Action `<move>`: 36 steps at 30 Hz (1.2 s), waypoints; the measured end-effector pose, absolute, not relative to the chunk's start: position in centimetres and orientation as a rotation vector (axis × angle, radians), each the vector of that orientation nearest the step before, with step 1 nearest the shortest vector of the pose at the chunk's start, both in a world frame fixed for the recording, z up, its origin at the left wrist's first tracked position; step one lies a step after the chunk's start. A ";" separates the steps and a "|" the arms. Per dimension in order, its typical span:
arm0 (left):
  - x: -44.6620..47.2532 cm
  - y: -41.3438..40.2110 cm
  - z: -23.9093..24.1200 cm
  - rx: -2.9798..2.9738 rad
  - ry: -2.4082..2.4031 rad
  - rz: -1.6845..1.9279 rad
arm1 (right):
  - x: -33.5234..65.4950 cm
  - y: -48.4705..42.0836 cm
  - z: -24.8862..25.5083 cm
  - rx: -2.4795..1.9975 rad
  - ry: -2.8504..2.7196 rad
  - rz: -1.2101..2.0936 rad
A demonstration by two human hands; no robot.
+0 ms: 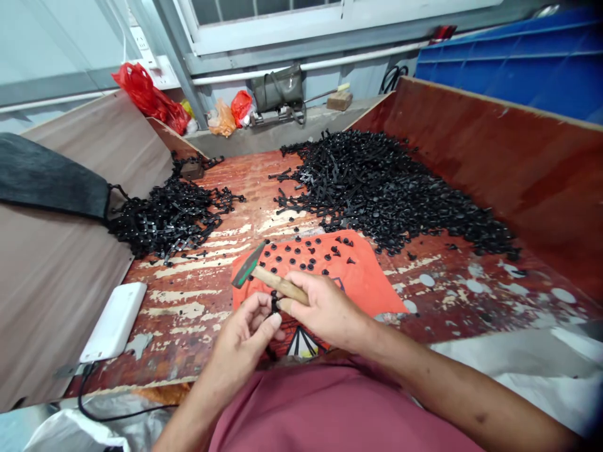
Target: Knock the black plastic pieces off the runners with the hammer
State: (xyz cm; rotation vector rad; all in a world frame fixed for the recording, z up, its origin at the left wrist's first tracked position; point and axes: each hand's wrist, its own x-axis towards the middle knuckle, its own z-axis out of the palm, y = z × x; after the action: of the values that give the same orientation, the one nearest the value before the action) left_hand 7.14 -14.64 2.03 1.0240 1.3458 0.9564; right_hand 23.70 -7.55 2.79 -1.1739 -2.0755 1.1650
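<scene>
My right hand (pixel 325 307) is closed round the wooden handle of a hammer (pixel 282 285), whose green-and-dark head points up and left over an orange cloth (pixel 372 282). Close beside it, my left hand (pixel 249 326) pinches a small black part (pixel 274 303) between thumb and fingers. The right fingertips reach up to that same part; whether they grip it too I cannot tell. Several small black round-headed pieces (pixel 292 261) lie scattered on the cloth beyond my hands.
A large heap of black parts (pixel 372 182) spreads at the back right, and a smaller pile of black linked pieces (pixel 164 216) lies left. A white power bank (pixel 114 320) with a cable rests at the left edge. Wooden boards (pixel 499 150) wall the table's sides. A blue crate (pixel 513 69) stands beyond.
</scene>
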 end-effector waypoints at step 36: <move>8.3 -15.7 0.9 0.660 1.333 1.060 | 23.5 -7.6 2.3 -1.182 -2.168 1.150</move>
State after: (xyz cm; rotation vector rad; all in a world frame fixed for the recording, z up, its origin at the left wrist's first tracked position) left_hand 8.25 -15.70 0.94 0.6598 1.3328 1.0596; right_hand 23.49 -7.63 2.31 -1.1824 -2.1682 1.1499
